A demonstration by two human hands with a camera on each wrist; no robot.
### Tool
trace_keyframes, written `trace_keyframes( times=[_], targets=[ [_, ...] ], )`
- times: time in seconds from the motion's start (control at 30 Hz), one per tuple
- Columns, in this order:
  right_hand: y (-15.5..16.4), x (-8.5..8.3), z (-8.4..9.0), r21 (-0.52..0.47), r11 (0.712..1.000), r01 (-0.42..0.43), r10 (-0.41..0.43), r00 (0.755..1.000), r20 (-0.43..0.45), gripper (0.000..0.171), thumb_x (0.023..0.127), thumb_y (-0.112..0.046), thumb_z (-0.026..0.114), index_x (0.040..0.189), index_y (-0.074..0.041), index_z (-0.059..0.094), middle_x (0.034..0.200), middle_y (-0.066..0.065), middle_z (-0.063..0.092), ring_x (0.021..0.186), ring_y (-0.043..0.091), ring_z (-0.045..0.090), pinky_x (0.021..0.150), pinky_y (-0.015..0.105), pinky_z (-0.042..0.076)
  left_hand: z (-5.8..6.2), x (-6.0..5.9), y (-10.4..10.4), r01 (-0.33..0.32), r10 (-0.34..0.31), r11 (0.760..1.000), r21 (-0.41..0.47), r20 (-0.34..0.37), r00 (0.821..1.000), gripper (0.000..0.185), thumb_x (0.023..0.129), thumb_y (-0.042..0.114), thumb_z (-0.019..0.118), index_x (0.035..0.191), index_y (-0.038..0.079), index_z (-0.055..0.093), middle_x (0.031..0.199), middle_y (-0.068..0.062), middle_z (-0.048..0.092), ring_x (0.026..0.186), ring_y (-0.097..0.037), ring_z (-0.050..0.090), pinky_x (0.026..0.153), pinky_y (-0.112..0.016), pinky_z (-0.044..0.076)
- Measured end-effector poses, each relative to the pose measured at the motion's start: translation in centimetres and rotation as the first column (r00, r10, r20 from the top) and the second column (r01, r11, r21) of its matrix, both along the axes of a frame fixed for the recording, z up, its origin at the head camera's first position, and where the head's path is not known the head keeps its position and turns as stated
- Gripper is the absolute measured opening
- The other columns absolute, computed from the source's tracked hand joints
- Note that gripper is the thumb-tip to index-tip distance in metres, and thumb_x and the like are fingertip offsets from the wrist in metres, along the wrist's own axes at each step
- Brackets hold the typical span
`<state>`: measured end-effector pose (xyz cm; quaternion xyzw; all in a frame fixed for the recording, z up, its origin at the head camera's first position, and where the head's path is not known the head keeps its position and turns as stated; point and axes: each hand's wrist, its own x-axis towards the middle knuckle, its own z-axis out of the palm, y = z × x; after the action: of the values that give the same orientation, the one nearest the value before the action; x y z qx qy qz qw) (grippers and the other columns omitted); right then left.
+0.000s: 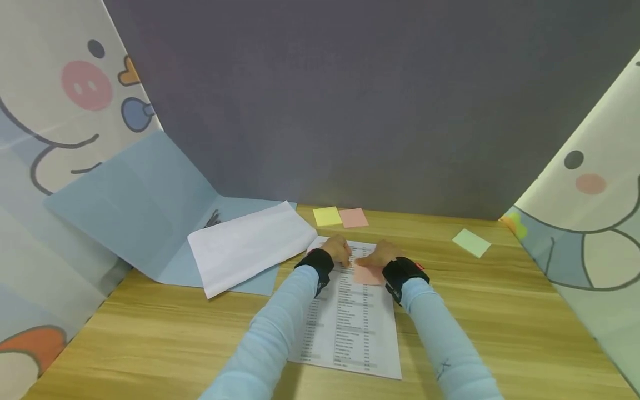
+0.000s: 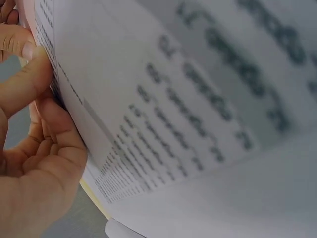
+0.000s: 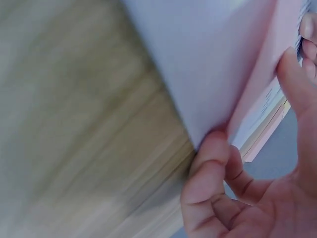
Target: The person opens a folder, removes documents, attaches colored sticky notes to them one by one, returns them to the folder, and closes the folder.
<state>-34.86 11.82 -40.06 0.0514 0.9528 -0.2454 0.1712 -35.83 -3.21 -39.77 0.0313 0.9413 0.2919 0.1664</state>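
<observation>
A printed sheet [image 1: 350, 316] with columns of small text lies on the wooden table [image 1: 500, 311] in front of me. A pink sticky note [image 1: 367, 274] sits on its upper part. My left hand [image 1: 344, 254] is at the sheet's top edge. In the left wrist view its thumb [image 2: 27, 74] lies on the printed sheet [image 2: 188, 99] and curled fingers [image 2: 62, 131] meet the edge from behind. My right hand [image 1: 374, 259] is just right of it. In the right wrist view a curled finger [image 3: 213, 163] and the thumb [image 3: 297, 84] pinch the pink sticky note [image 3: 262, 74].
An open blue folder [image 1: 135, 211] leans at the left with a white paper [image 1: 250, 244] on it. A yellow pad [image 1: 327, 216] and a pink pad [image 1: 353, 218] lie by the grey back wall. A green note [image 1: 471, 243] lies at the right. Cartoon-print screens stand on both sides.
</observation>
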Motion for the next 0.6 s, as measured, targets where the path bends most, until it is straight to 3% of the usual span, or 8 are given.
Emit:
trace_keyframes(
  times=[0.17,0.4,0.6],
  targets=[
    [0.5,0.2,0.3,-0.014,0.999,-0.032,0.032,0.999,-0.014,0.053,0.072,-0.047,0.073,0.094,0.0,0.061,0.071,0.006,0.042,0.068,0.023,0.048,0.053,0.028,0.033,0.6,0.5,0.2,-0.022,0.02,0.997,-0.08,-0.02,1.0,0.021,0.074,0.013,0.075,0.088,0.004,0.063,0.085,-0.003,0.056,0.076,-0.018,0.049,0.07,-0.028,0.046],
    [1.4,-0.3,-0.1,0.038,0.996,-0.082,0.085,0.994,-0.069,0.05,0.077,-0.034,0.072,0.102,0.005,0.053,0.081,0.012,0.049,0.069,0.024,0.049,0.052,0.026,0.037,0.6,0.9,0.0,-0.024,0.024,1.0,-0.016,-0.022,0.999,0.014,0.075,0.011,0.073,0.083,0.004,0.063,0.077,-0.001,0.052,0.07,-0.017,0.047,0.063,-0.026,0.041],
    [2.3,-0.8,-0.5,0.054,0.99,-0.131,0.135,0.988,-0.081,0.032,0.077,-0.022,0.073,0.086,0.004,0.056,0.055,0.002,0.048,0.043,0.011,0.046,0.04,0.018,0.034,0.3,0.8,-0.1,-0.02,0.021,1.0,0.019,-0.012,1.0,0.017,0.073,0.009,0.075,0.087,0.004,0.066,0.091,-0.004,0.061,0.076,-0.017,0.05,0.069,-0.028,0.045]
  ],
)
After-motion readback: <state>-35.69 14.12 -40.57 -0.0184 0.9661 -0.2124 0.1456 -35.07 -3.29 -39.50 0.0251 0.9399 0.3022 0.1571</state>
